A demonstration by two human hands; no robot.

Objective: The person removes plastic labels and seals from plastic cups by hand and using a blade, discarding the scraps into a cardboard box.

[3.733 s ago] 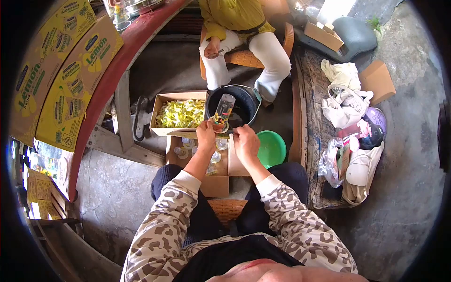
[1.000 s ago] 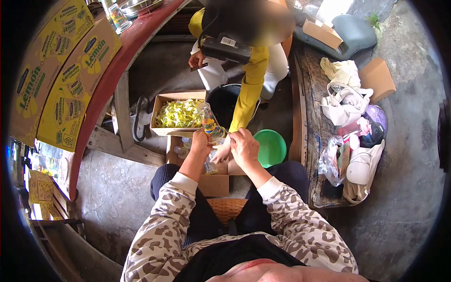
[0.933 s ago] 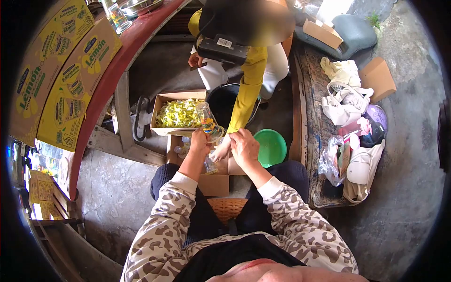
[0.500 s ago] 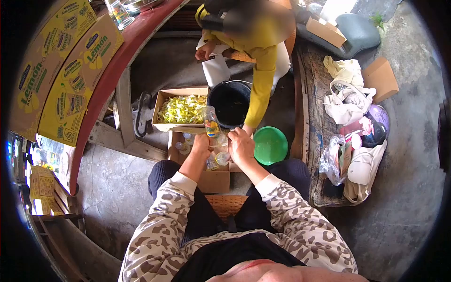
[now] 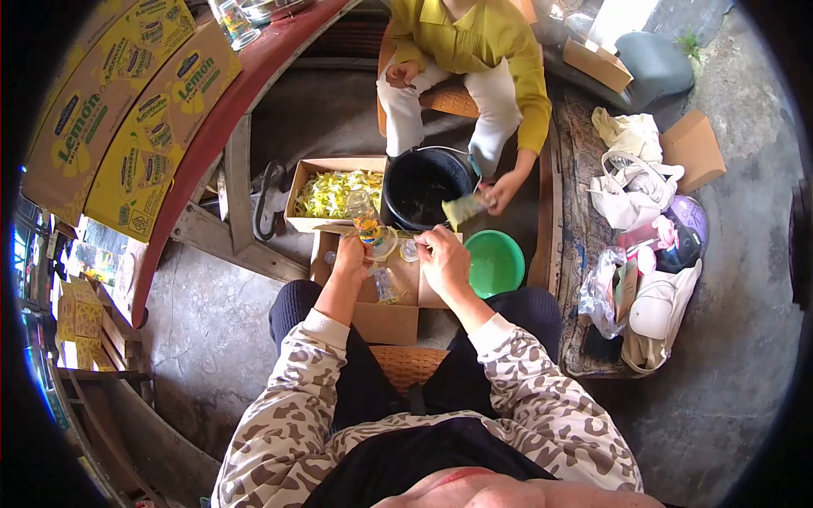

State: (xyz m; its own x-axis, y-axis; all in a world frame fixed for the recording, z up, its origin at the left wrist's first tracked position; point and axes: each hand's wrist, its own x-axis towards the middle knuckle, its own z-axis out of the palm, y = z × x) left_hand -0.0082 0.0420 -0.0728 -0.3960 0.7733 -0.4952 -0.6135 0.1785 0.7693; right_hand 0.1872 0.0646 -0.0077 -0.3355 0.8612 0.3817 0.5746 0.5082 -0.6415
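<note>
My left hand is closed on a clear printed cup, tilted above the open cardboard box. Just right of it, my right hand is pinched, its fingertips at a small thing too small to name. Below my hands, clear cups lie in the cardboard box. Behind it stands a box of yellow-green strips beside a black bucket. Across from me, a seated person in a yellow top holds another printed cup at the bucket's right edge.
A green basin is right of the cardboard box. Bags and a cap lie on a patterned mat farther right. On the left are a red-edged table, lemon drink cartons and a wooden frame.
The other person has sat back upright and withdrawn an arm from the cardboard box, now with a cup in hand. My hands stay close together, the cup still in my left hand.
</note>
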